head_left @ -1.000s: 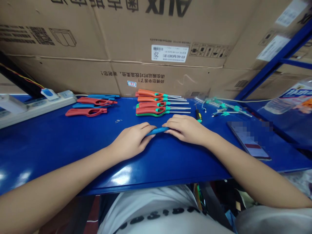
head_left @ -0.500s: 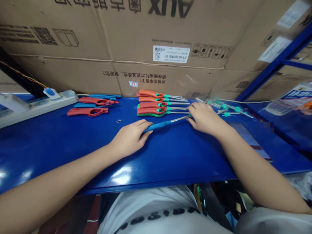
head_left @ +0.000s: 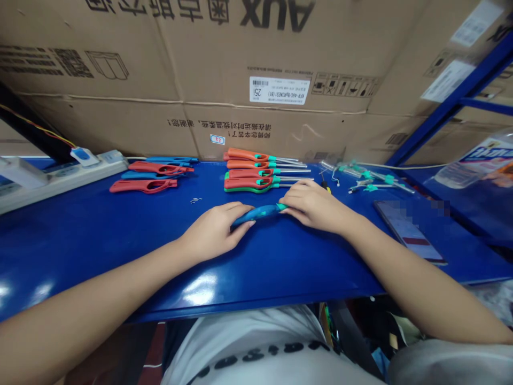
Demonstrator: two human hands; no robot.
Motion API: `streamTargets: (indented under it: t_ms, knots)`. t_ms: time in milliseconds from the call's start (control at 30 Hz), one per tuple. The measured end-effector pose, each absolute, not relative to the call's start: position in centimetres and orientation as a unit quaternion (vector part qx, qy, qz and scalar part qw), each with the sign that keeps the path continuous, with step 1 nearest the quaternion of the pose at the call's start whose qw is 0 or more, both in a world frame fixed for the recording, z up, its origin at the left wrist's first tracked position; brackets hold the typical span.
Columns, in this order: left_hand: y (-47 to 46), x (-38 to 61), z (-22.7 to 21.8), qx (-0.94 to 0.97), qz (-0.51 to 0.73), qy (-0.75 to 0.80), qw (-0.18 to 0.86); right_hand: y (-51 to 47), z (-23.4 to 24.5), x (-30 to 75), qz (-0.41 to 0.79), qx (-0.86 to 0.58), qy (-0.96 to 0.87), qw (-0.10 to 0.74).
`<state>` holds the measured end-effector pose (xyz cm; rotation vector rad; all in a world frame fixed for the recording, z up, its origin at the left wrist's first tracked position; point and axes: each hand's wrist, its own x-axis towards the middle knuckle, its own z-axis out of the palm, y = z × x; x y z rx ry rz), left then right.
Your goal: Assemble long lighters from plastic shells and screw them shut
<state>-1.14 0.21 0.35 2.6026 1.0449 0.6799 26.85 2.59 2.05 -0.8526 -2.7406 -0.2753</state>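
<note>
From the head camera, you see your left hand (head_left: pixel 216 231) curled around the back end of a long blue plastic lighter (head_left: pixel 258 213). It grips it tight. Your right hand (head_left: pixel 315 206) pinches the other end, right at the teal ring, so both hands hold the same thing. The lighter is in the middle of the shiny blue metal table (head_left: pixel 120 240), just in front of you, between your two hands. I cannot tell if it rests on the table or floats a little above it.

Half a second ago your right hand was far out at the tip of the thin metal tube, and the whole tube showed. Now that hand has slid back close to the handle. The tube is hidden under it, so I cannot tell if it went in or is only covered.

Just behind the lighter lies a neat row of orange and red lighters with metal tubes (head_left: pixel 256 171). To the left are red and blue handle shells (head_left: pixel 152 174). To the right are loose teal-tipped tubes (head_left: pixel 372 179) and a dark flat phone (head_left: pixel 409 232).
</note>
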Motion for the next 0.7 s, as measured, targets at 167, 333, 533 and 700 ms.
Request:
streamTargets:
  t_ms: [167, 333, 533, 700]
  knots:
    - [0.19, -1.19, 0.39, 0.868, 0.289, 0.367, 0.167, 2.29, 1.68, 26.32, -0.154, -0.232, -0.945, 0.173]
    - [0.19, -0.75, 0.95, 0.788, 0.256, 0.449, 0.334, 1.99, 1.54, 26.00, -0.192, -0.202, -0.940, 0.195]
    - [0.03, -0.47, 1.13, 0.729, 0.238, 0.456, 0.451, 1.82, 1.39, 25.85, -0.178, -0.195, -0.943, 0.201]
    - [-0.72, -0.46, 0.78, 0.788, 0.276, 0.446, 0.323, 1.68, 1.39, 25.73, -0.164, -0.193, -0.947, 0.199]
